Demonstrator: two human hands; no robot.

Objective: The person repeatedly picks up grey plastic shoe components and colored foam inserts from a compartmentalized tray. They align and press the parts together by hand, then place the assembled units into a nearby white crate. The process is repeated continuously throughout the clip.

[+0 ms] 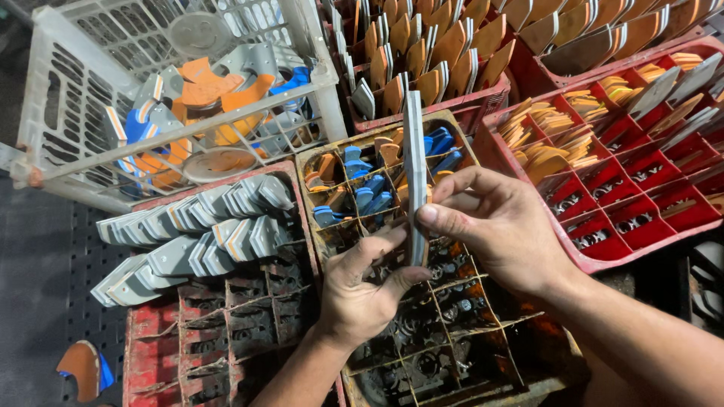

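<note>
Both hands hold one grey sole-shaped piece edge-on above a brown divided crate. The left hand, at 6 o'clock of the piece, pinches its lower end between thumb and fingers. The right hand, at 3 o'clock, closes thumb and fingertips on its middle. A white lattice crate stands at 10 o'clock, a red divided crate at 3 o'clock.

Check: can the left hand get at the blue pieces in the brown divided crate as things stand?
Probably not right away: the left hand and right hand both grip a grey stack. The blue pieces lie uncovered just beyond its fingers.
</note>
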